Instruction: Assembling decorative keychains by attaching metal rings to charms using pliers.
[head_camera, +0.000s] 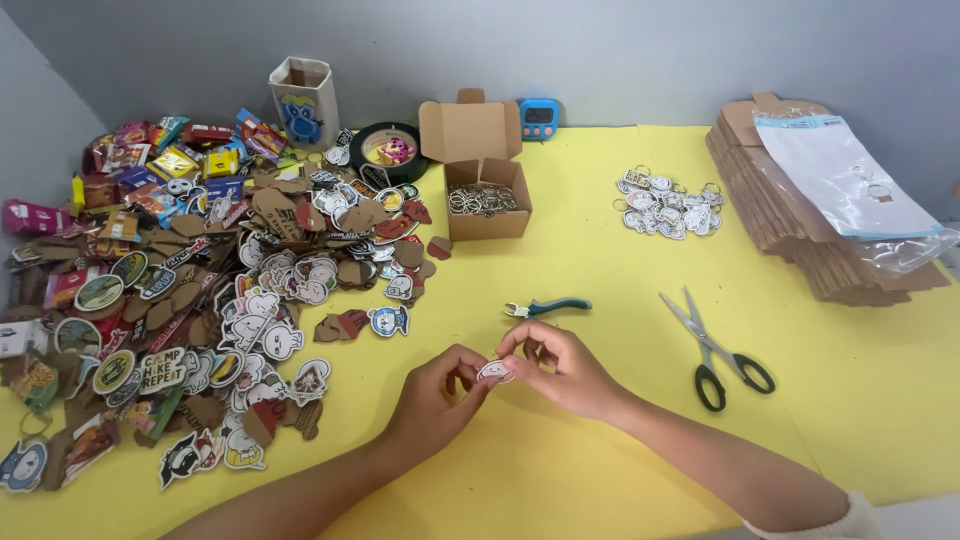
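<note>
The left hand and the right hand meet over the yellow table. Both pinch one small white charm between their fingertips. Just behind the charm lie little pliers with blue handles. To the right of the charm lie scissors, blades open. To the left of the charm spreads a big pile of charms. Farther back from the charm sits an open cardboard box with metal rings inside. Far back and right of the charm lie finished keychains and a stack of flat cardboard.
</note>
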